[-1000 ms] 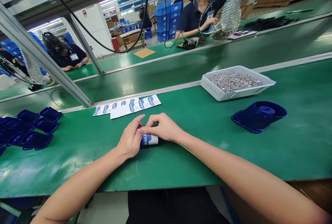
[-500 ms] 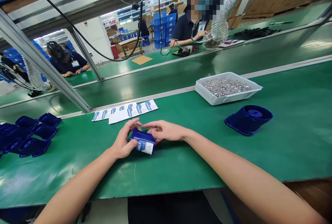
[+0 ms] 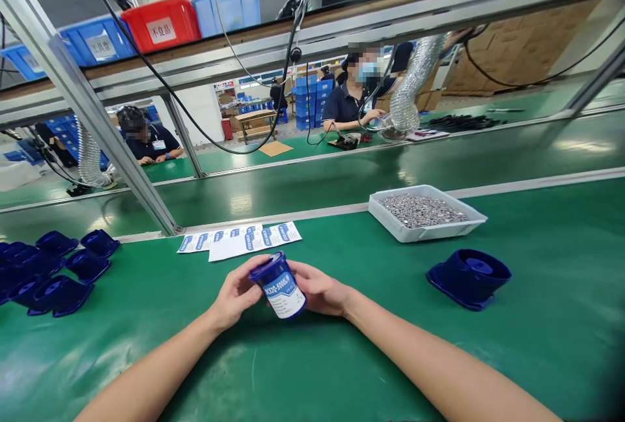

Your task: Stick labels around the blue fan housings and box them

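Note:
Between my two hands a dark blue plastic housing is held tilted just above the green bench, its white and blue label facing me. My left hand grips its left side near the flanged rim, thumb toward the front. Around its right side curl the fingers of my right hand, partly hidden behind the part. Beyond my hands lie sheets of printed labels. A second blue housing stands apart on the bench to the right.
Several blue housings cluster at the left. A white tray full of small metal pieces stands at the back right. A metal post rises on the left, and a black cable hangs ahead. Co-workers sit across the bench.
The housing has been turned so that its label now faces me more fully and upright. My right hand has moved from its top to its right side. The camera view has tilted up.

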A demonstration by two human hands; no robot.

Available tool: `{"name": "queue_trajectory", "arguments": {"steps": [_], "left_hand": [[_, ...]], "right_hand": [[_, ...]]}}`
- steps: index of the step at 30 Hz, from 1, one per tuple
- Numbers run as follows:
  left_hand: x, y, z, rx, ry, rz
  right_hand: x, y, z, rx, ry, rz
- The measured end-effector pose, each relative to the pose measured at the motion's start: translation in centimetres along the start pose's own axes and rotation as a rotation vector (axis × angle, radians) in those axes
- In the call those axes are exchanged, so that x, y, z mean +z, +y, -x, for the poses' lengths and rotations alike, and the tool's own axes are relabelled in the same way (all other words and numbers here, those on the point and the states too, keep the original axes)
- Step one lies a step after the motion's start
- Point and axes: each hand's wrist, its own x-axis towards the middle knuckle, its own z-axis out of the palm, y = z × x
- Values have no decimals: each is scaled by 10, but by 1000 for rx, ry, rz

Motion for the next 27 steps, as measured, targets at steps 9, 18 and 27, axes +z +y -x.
{"name": "queue_trajectory", "arguments": {"steps": [9, 18, 27], "left_hand": [[-5, 0, -1, 6, 98, -83], [-12, 0, -1, -48, 113, -36], [-8, 3, -7, -47, 214, -126]], "right_hand": [[12, 1, -1, -1, -30, -16], [20, 11, -3, -96, 109, 72], [29, 17, -13, -198, 253, 278]]}}
